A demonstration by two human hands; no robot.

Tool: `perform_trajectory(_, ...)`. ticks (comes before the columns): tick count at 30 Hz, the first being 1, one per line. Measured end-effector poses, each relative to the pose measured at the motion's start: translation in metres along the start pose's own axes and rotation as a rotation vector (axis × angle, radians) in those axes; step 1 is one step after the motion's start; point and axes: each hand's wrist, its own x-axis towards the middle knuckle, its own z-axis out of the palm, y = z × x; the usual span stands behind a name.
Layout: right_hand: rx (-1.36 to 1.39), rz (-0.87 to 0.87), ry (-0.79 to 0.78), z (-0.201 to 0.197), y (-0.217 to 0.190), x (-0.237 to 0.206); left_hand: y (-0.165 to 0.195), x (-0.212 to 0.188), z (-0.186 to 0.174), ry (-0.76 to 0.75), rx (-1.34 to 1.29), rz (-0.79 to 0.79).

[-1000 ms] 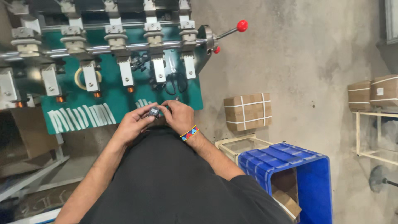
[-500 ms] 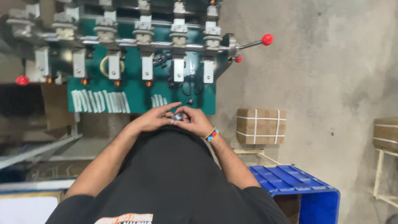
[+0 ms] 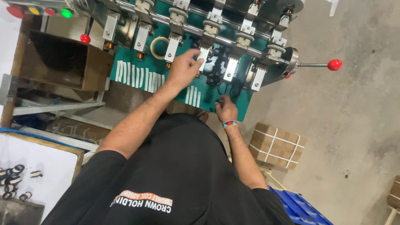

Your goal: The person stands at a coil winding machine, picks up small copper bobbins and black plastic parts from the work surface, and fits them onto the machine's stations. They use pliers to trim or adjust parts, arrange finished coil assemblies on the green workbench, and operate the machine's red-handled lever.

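Observation:
My left hand (image 3: 183, 68) reaches up across the green machine panel (image 3: 129, 89), its fingertips at the white plate of a winding station (image 3: 204, 54); whether it holds anything is hidden by the curled fingers. My right hand (image 3: 226, 109), with a beaded wristband, rests at the panel's near edge, fingers closed on a small dark part (image 3: 219, 100). Black scissors (image 3: 228, 88) lie just above that hand. Two white strips (image 3: 193, 96) lie between my hands.
A row of metal stations runs along a shaft to a red-knobbed lever (image 3: 334, 64). A tape roll (image 3: 159, 47) and more white strips (image 3: 137, 77) lie on the panel. An open brown box (image 3: 66, 62) is left; a strapped carton (image 3: 277, 146) and blue crate (image 3: 300, 208) right.
My hands, joined at my waist on a small dark part, have separated. The left rose to a winding station; the right moved to the panel edge. The camera tilted left.

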Motion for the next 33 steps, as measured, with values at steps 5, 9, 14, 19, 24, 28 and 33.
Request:
perform_trajectory(5, 0.105, -0.094, -0.176, -0.001, -0.049, -0.007, -0.031, -0.029, 0.043, -0.233, -0.012, 0.212)
perform_trajectory(9, 0.174, -0.068, -0.133, 0.002, -0.089, -0.011, -0.087, -0.033, 0.037, -0.353, 0.541, 0.278)
perform_trajectory(14, 0.624, -0.062, -0.045, 0.025, -0.131, 0.027, -0.129, -0.046, -0.030, -0.425, 0.389, 0.287)
perform_trajectory(19, 1.297, 0.385, -0.104, 0.062, -0.176, 0.059, -0.103, -0.051, -0.097, -0.519, 0.136, 0.262)
perform_trajectory(24, 1.254, 0.548, -0.422, 0.035, -0.206, 0.018, -0.061, -0.045, -0.144, -0.444, -0.092, 0.366)
perform_trajectory(28, 1.403, 0.657, -0.830, 0.018, -0.221, -0.001, -0.054, -0.024, -0.153, -0.712, -0.208, 0.395)
perform_trajectory(33, 1.588, 0.548, -0.911, -0.001, -0.214, -0.008, -0.065, -0.024, -0.133, -0.787, -0.388, 0.216)
